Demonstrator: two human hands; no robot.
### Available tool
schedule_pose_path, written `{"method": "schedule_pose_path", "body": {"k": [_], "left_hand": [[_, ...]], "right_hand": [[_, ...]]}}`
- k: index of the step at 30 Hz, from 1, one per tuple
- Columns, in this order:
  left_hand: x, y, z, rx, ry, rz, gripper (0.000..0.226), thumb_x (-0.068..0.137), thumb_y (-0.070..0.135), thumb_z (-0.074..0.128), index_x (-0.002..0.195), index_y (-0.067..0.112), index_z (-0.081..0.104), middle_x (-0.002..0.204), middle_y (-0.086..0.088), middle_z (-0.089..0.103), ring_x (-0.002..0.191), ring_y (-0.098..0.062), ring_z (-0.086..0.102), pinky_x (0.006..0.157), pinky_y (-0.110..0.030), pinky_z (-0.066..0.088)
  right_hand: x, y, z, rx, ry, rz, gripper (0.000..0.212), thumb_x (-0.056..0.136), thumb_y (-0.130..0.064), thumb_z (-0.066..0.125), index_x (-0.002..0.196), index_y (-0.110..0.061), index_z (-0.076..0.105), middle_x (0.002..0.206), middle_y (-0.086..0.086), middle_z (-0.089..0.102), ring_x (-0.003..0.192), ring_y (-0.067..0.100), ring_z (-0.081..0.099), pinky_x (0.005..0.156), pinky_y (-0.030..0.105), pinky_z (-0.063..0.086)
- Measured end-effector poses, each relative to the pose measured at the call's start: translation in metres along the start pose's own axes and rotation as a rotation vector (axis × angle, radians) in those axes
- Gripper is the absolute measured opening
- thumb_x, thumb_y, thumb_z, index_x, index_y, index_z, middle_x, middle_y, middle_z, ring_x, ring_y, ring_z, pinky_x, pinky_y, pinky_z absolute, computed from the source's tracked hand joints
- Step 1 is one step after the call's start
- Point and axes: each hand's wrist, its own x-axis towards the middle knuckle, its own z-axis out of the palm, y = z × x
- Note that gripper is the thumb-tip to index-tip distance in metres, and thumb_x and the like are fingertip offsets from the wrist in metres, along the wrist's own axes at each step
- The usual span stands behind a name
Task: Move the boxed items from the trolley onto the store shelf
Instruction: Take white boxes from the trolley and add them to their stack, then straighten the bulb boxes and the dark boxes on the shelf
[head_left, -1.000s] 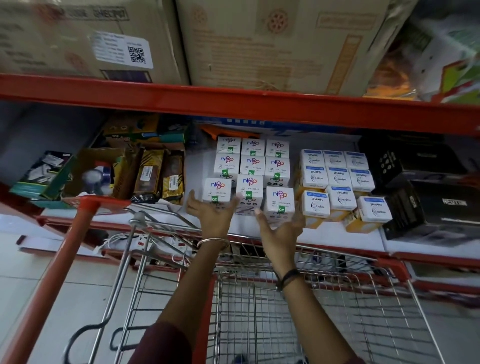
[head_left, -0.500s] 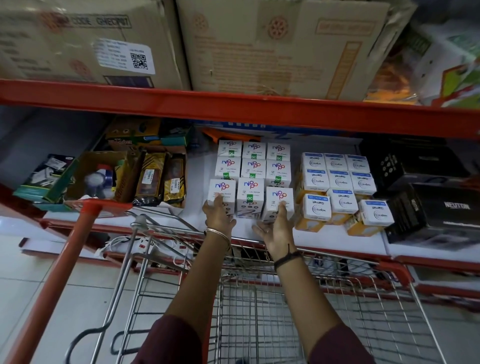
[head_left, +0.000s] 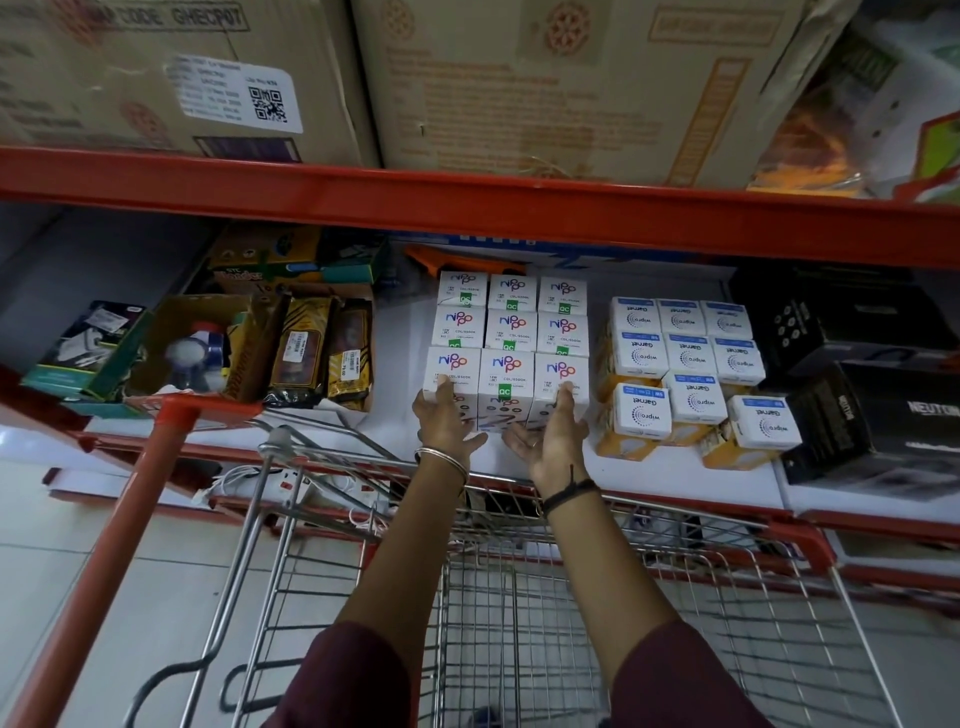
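Observation:
White Nippo boxes (head_left: 511, 332) stand in a tidy three-by-three block on the white store shelf (head_left: 395, 332). My left hand (head_left: 447, 421) presses flat against the front-left box (head_left: 451, 382), fingers spread. My right hand (head_left: 550, 434) presses flat against the front-right box (head_left: 561, 379). The middle front box (head_left: 506, 387) sits between them. Neither hand grips a box; both rest on the front faces. The wire trolley (head_left: 519, 597) stands below my arms, its basket mostly hidden by them.
White and yellow Wipro boxes (head_left: 685, 364) are stacked right of the Nippo block. Black cartons (head_left: 862, 395) fill the shelf's right end. Brown packets (head_left: 322, 353) and an open carton (head_left: 192, 343) sit left. A red shelf beam (head_left: 467, 202) hangs overhead; a red trolley handle (head_left: 176, 415) lies left.
The front row of boxes has been pushed back flush against the block. Both hands moved forward and closer to the boxes, now flat against the outer two.

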Motion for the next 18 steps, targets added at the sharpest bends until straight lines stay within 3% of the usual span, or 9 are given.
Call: {"method": "schedule_pose_path", "body": {"k": [5,9,12,15,18], "left_hand": [[0.002,-0.002,-0.003,0.014,-0.002,0.011,0.074,0.086,0.053,0.05,0.143,0.026,0.011,0.147,-0.016,0.034,0.12,-0.039,0.049,0.081,-0.055,0.047],[-0.012,-0.002,-0.002,-0.027,0.043,0.005,0.08,0.085,0.056,0.05,0.142,0.017,0.008,0.147,-0.018,0.033,0.127,-0.039,0.042,0.096,-0.061,0.04],[-0.038,-0.008,0.002,-0.054,0.152,0.108,0.066,0.089,0.047,0.049,0.137,0.012,0.02,0.141,-0.02,0.04,0.124,-0.036,0.043,0.096,-0.053,0.043],[-0.073,-0.026,0.012,-0.048,0.159,0.263,0.031,0.094,0.035,0.046,0.113,0.013,0.037,0.122,-0.012,0.047,0.108,-0.028,0.049,0.081,-0.043,0.048],[-0.102,-0.056,0.034,-0.048,-0.003,0.119,0.03,0.095,0.037,0.042,0.111,0.011,0.041,0.115,-0.009,0.049,0.102,-0.029,0.055,0.079,-0.046,0.051]], "right_hand": [[-0.002,-0.003,-0.002,-0.04,0.003,0.009,0.074,0.086,-0.057,0.052,0.142,-0.02,0.019,0.13,0.015,0.056,0.101,0.036,0.064,0.082,0.049,0.054],[-0.014,-0.007,-0.012,-0.101,-0.036,0.049,0.074,0.084,-0.06,0.054,0.137,-0.013,0.035,0.126,0.015,0.054,0.101,0.033,0.061,0.083,0.046,0.052],[-0.032,-0.014,-0.035,-0.16,-0.1,0.02,0.063,0.085,-0.056,0.055,0.132,-0.016,0.041,0.124,0.013,0.051,0.107,0.032,0.058,0.08,0.043,0.053],[-0.049,-0.022,-0.08,-0.081,-0.104,-0.079,0.033,0.093,-0.041,0.052,0.117,-0.019,0.048,0.112,0.012,0.059,0.103,0.029,0.063,0.081,0.04,0.054],[-0.053,-0.041,-0.129,0.078,0.103,-0.249,0.016,0.098,-0.026,0.047,0.108,-0.015,0.052,0.104,0.013,0.062,0.093,0.026,0.064,0.077,0.033,0.052]]}}
